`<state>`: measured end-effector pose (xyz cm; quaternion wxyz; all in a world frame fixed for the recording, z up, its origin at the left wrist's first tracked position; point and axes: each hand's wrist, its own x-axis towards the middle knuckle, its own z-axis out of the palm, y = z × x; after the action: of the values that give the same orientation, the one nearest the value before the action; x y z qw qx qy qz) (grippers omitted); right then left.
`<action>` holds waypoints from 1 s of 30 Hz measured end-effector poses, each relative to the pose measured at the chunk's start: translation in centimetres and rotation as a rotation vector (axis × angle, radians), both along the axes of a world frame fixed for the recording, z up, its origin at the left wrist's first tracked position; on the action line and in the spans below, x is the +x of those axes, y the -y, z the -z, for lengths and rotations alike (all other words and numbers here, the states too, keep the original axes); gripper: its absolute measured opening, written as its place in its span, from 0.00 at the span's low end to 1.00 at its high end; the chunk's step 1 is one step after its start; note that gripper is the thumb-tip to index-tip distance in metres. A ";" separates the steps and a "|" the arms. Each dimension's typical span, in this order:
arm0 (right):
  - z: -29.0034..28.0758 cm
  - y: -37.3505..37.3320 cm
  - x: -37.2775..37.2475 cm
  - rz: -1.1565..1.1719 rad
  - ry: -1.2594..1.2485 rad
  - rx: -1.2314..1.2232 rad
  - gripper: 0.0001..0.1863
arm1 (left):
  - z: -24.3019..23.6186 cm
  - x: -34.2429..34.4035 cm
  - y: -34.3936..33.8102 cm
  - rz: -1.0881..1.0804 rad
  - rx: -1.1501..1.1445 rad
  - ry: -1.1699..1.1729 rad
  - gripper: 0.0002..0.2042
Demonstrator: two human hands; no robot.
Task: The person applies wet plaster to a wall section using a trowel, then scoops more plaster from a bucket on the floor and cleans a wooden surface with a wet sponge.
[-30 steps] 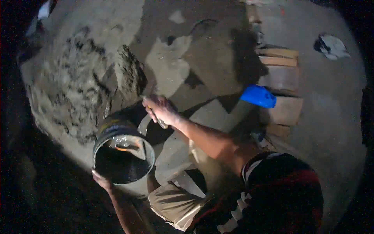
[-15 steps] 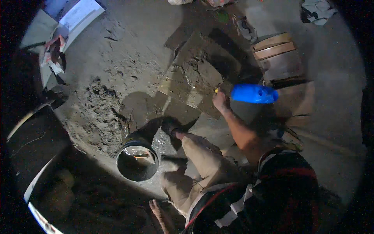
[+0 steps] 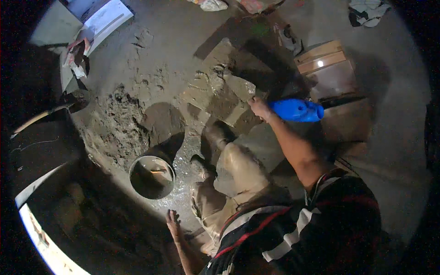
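My right hand (image 3: 260, 109) is closed at the edge of a mortar-smeared board. It seems to grip a trowel (image 3: 241, 87) whose flat, wet blade points up and left over the board; the handle is hidden in my fist. Lumps of grey wet mortar (image 3: 220, 68) lie on the board. Just right of that hand, a blue plastic jug (image 3: 298, 110) rests on its side. My left hand (image 3: 173, 223) hangs low with its fingers apart, holding nothing. Beyond it stands a dark bucket (image 3: 133, 181) with murky water and a small orange-lit shape inside.
A heap of wet mortar (image 3: 117, 114) spreads across the floor at the left. Past it lies a shovel (image 3: 39, 118) with a wooden handle. Stacked brown tiles or boxes (image 3: 332, 75) stand at the right. Crumpled cloth (image 3: 369, 11) is at the far right.
My left hand has risen a little and moved left. My right hand has shifted slightly up and left with the trowel. The view has moved, so the bucket appears higher.
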<state>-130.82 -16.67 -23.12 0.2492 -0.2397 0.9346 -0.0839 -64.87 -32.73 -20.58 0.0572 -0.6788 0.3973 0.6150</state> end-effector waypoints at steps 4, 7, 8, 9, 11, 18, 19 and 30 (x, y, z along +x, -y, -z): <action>4.3 1.1 -2.5 -0.070 0.089 0.096 0.23 | 3.4 6.9 -8.0 0.174 -0.176 -0.069 0.29; 7.3 1.0 -6.1 -0.121 0.136 0.134 0.24 | 5.6 7.1 -12.6 0.082 -0.017 0.035 0.25; 8.4 0.6 -6.9 -0.137 0.158 0.145 0.25 | 5.1 5.0 -13.8 -0.054 -0.009 0.083 0.25; 9.0 0.0 -7.8 -0.143 0.186 0.165 0.25 | 3.7 3.5 -15.4 -0.178 0.011 0.137 0.25; 9.9 -2.1 -9.4 -0.131 0.240 0.210 0.25 | 2.0 -3.9 -16.6 -0.033 -0.022 0.191 0.26; 6.4 -5.0 -14.4 -0.063 0.297 0.162 0.23 | 9.9 -23.6 -13.5 0.148 -0.042 0.054 0.22; 5.9 -5.6 -14.4 -0.031 0.300 0.128 0.24 | 13.1 -24.8 -13.6 0.193 -0.162 -0.005 0.23; 23.8 -25.8 -18.6 -0.606 -0.244 0.082 0.18 | 22.3 -53.2 -3.4 0.004 0.053 -0.456 0.30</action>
<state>-149.45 9.17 -46.93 0.1587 -0.5047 0.8464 0.0611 -118.03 -29.29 -42.83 -0.0151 -0.5198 0.3849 0.7626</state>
